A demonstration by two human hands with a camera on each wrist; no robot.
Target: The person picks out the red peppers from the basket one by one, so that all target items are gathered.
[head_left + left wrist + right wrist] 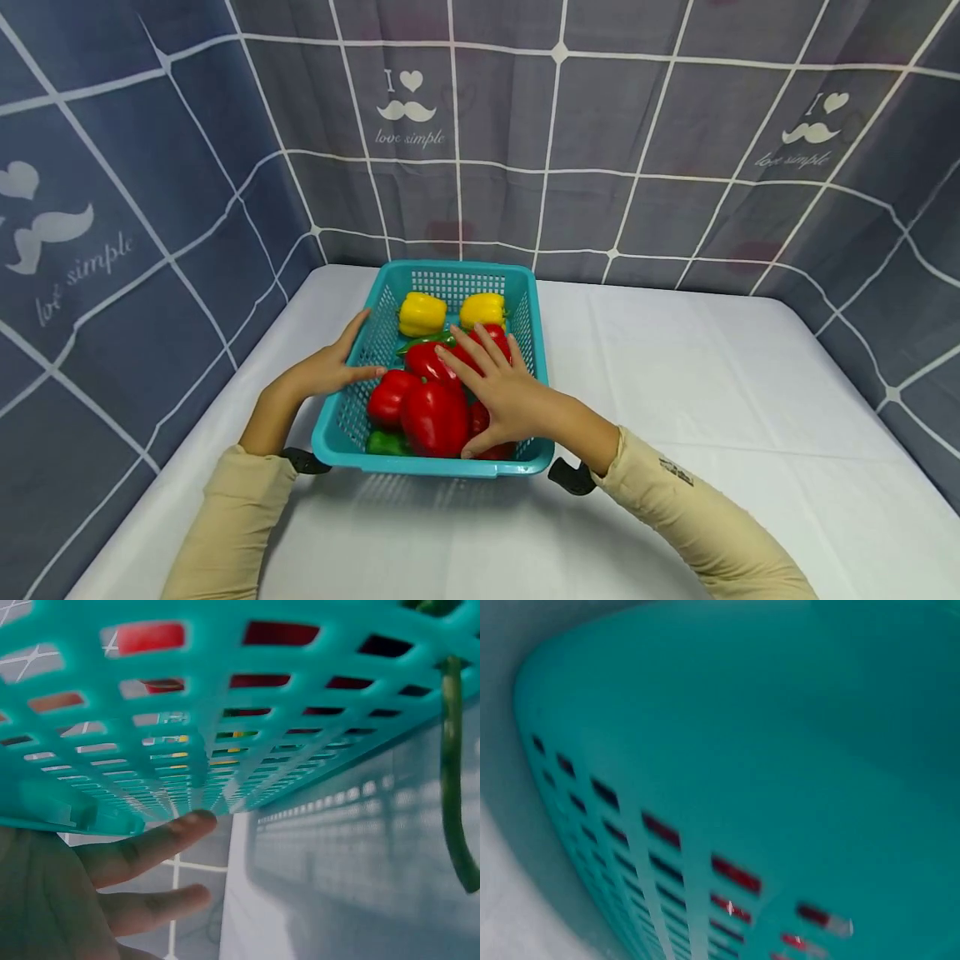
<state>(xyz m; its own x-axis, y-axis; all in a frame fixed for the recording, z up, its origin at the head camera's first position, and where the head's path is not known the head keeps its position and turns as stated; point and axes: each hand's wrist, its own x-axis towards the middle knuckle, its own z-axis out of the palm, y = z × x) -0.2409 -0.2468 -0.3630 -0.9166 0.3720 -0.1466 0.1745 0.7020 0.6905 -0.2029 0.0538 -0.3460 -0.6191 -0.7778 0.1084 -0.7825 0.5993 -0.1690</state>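
A teal plastic basket [525,312] with a slotted lattice wall is sitting on the white cloth-covered surface [675,400], holding two glossy yellow peppers [422,313], at least four smooth red peppers [435,418] and a green pepper [386,443] near its front corner. The left hand [326,368] is resting against the basket's left wall with fingers straight and relaxed. The right hand [502,392] is lying flat over the red peppers, fingers spread and gripping nothing.

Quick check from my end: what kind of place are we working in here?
Probably a staged tabletop booth, not a real kitchen: a white-covered table walled in by grey checked cloth printed with moustaches, with only a teal basket of peppers under both hands.
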